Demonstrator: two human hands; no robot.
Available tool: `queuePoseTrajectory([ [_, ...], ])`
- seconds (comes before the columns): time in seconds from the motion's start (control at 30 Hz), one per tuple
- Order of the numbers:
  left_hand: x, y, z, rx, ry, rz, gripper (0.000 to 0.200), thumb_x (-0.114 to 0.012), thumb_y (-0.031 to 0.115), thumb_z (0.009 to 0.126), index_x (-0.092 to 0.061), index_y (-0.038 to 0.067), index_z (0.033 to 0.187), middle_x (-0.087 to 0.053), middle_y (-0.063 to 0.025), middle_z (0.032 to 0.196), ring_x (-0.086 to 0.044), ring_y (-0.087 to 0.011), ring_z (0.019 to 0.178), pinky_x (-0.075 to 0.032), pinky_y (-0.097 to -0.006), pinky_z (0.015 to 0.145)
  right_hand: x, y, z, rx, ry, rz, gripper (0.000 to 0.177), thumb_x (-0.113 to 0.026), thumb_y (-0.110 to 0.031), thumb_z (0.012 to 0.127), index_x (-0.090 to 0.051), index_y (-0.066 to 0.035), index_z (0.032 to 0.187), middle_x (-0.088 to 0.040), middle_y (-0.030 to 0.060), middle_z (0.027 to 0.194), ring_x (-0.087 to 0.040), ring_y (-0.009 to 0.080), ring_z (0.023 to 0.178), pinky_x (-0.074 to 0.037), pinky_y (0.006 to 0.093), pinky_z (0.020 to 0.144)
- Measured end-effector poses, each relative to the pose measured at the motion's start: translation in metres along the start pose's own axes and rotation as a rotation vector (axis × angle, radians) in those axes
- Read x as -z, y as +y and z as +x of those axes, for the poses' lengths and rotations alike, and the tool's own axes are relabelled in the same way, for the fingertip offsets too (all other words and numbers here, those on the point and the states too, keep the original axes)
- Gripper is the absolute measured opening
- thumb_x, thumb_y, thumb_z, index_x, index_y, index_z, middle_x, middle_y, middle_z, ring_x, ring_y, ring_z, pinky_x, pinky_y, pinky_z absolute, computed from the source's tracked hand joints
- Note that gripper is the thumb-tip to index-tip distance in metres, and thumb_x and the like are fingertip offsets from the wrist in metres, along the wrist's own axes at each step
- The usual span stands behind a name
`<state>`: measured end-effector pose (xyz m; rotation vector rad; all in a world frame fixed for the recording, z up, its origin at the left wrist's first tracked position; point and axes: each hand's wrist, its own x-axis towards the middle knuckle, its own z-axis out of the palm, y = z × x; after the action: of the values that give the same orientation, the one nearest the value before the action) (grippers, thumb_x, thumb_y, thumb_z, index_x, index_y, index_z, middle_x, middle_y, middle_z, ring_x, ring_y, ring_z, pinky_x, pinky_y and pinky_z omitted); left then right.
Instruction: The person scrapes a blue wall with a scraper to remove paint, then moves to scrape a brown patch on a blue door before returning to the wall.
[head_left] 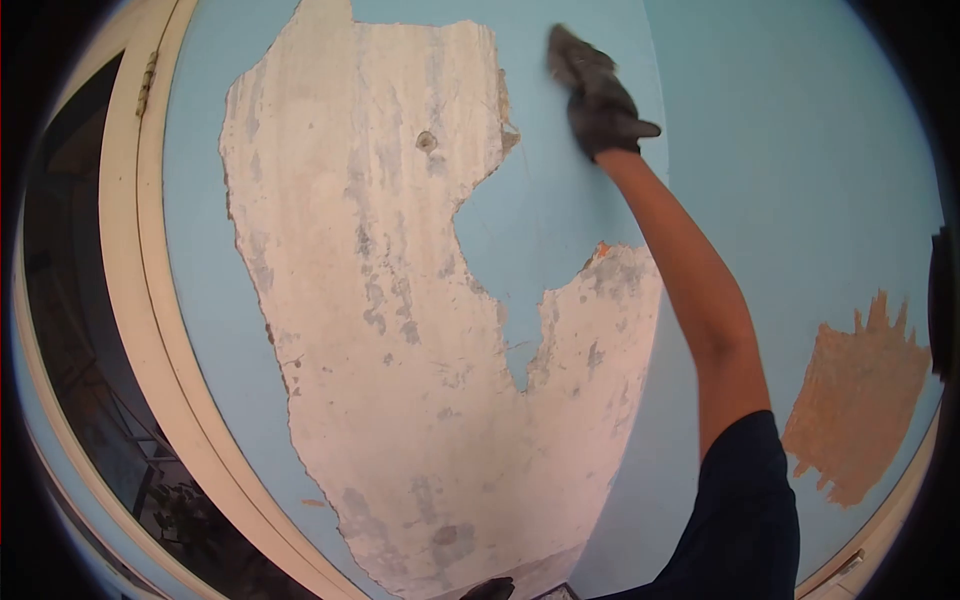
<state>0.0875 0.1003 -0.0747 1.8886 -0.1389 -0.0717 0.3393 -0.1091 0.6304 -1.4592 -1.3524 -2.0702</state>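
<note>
My right hand (605, 118), in a dark glove, is raised against the blue wall (540, 200) at the upper middle. A dark grey cloth-like thing (578, 55), blurred at its tip, is pressed in its fingers, while the thumb points out to the right. Left of the hand lies a large bare patch (350, 220) of whitish plaster with ragged paint edges. Only the dark gloved fingertips of my left hand (490, 588) show at the bottom edge; whether they hold anything is hidden.
A cream door frame (150, 230) with a hinge (147, 84) runs down the left, beside a dark opening. On the right wall is a brownish patch (858, 400). Part of a dark-edged object (558, 593) shows at the bottom edge, near my left hand.
</note>
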Motion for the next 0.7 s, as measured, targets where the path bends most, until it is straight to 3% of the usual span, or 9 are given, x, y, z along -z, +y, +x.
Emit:
queuePoseTrajectory([
  [0.13, 0.02, 0.018, -0.033, 0.175, -0.056, -0.123, 0.044, -0.062, 0.039, 0.102, -0.065, 0.008, 0.134, -0.066, -0.0093, 0.135, -0.059, -0.0244, 0.126, -0.046, -0.0375, 0.107, -0.003, -0.043, -0.014, 0.631, -0.252, -0.257, 0.04, -0.035, -0.01, 0.106, -0.057, -0.004, 0.139, -0.068, 0.0154, 0.126, -0.067, 0.0301, 0.117, -0.059, 0.039, 0.096],
  [0.2, 0.027, 0.012, -0.054, 0.182, -0.068, -0.049, 0.045, -0.063, 0.038, 0.101, -0.064, 0.009, 0.135, -0.066, -0.0083, 0.135, -0.059, -0.0228, 0.126, -0.046, -0.0374, 0.107, -0.003, -0.016, -0.024, -0.15, 0.079, -0.038, 0.04, -0.037, -0.008, 0.104, -0.058, -0.006, 0.138, -0.067, 0.0152, 0.127, -0.066, 0.0308, 0.117, -0.056, 0.0412, 0.101],
  [0.27, 0.028, 0.012, -0.056, 0.156, -0.072, 0.037, 0.045, -0.065, 0.037, 0.101, -0.063, 0.01, 0.137, -0.066, -0.0072, 0.135, -0.059, -0.0211, 0.125, -0.046, -0.0374, 0.106, -0.011, -0.018, -0.024, -0.154, 0.147, -0.178, 0.041, -0.038, -0.003, 0.102, -0.061, -0.01, 0.135, -0.067, 0.0121, 0.128, -0.068, 0.0251, 0.112, -0.054, 0.0386, 0.103],
  [0.37, 0.039, -0.019, -0.066, 0.171, -0.151, -0.143, 0.047, -0.068, 0.03, 0.1, -0.059, 0.01, 0.141, -0.065, -0.0068, 0.134, -0.058, -0.0198, 0.123, -0.046, -0.0374, 0.106, -0.038, -0.018, -0.025, 0.459, 0.016, -0.004, 0.041, -0.034, -0.004, 0.104, -0.062, -0.009, 0.134, -0.068, 0.0122, 0.125, -0.069, 0.0248, 0.111, -0.054, 0.0377, 0.102],
  [0.43, 0.047, -0.007, -0.074, 0.191, -0.165, -0.071, 0.047, -0.065, 0.03, 0.101, -0.058, 0.01, 0.143, -0.063, -0.009, 0.137, -0.057, -0.0219, 0.125, -0.044, -0.0382, 0.108, -0.013, -0.045, 0.015, -0.384, 0.011, 0.139, 0.043, -0.035, 0.0, 0.1, -0.065, -0.009, 0.129, -0.069, 0.0139, 0.123, -0.066, 0.0264, 0.117, -0.051, 0.0385, 0.106],
  [0.5, 0.05, 0.001, -0.076, 0.186, -0.184, -0.019, 0.047, -0.063, 0.03, 0.102, -0.056, 0.011, 0.144, -0.061, -0.0111, 0.14, -0.055, -0.024, 0.128, -0.043, -0.0391, 0.11, -0.015, -0.049, 0.039, -0.786, 0.014, 0.196, 0.043, -0.036, 0.002, 0.098, -0.066, -0.009, 0.127, -0.069, 0.0148, 0.122, -0.064, 0.0271, 0.12, -0.05, 0.039, 0.109],
  [0.6, 0.058, 0.004, -0.081, 0.183, -0.211, 0.018, 0.047, -0.059, 0.031, 0.103, -0.054, 0.012, 0.146, -0.057, -0.0144, 0.143, -0.053, -0.0271, 0.132, -0.041, -0.0405, 0.113, -0.051, -0.064, 0.053, 0.255, 0.077, -0.464, 0.041, -0.04, -0.001, 0.098, -0.063, -0.007, 0.131, -0.073, 0.0097, 0.118, -0.073, 0.0231, 0.099, -0.062, 0.0338, 0.085],
  [0.67, 0.062, 0.004, -0.084, 0.179, -0.247, 0.07, 0.047, -0.057, 0.031, 0.104, -0.052, 0.013, 0.147, -0.055, -0.0165, 0.146, -0.052, -0.0292, 0.134, -0.039, -0.0413, 0.115, -0.043, -0.083, 0.081, 0.556, 0.015, -0.233, 0.038, -0.038, -0.006, 0.1, -0.062, -0.005, 0.129, -0.072, 0.011, 0.119, -0.073, 0.0233, 0.1, -0.062, 0.0348, 0.084],
  [0.7, 0.064, 0.002, -0.089, 0.185, -0.273, 0.139, 0.047, -0.055, 0.031, 0.105, -0.051, 0.013, 0.148, -0.054, -0.0176, 0.147, -0.052, -0.0302, 0.135, -0.038, -0.0418, 0.116, -0.034, -0.102, 0.092, -0.074, -0.025, -0.002, 0.042, -0.049, -0.002, 0.094, -0.06, -0.007, 0.135, -0.067, 0.0124, 0.129, -0.067, 0.0264, 0.112, -0.057, 0.0373, 0.095],
])
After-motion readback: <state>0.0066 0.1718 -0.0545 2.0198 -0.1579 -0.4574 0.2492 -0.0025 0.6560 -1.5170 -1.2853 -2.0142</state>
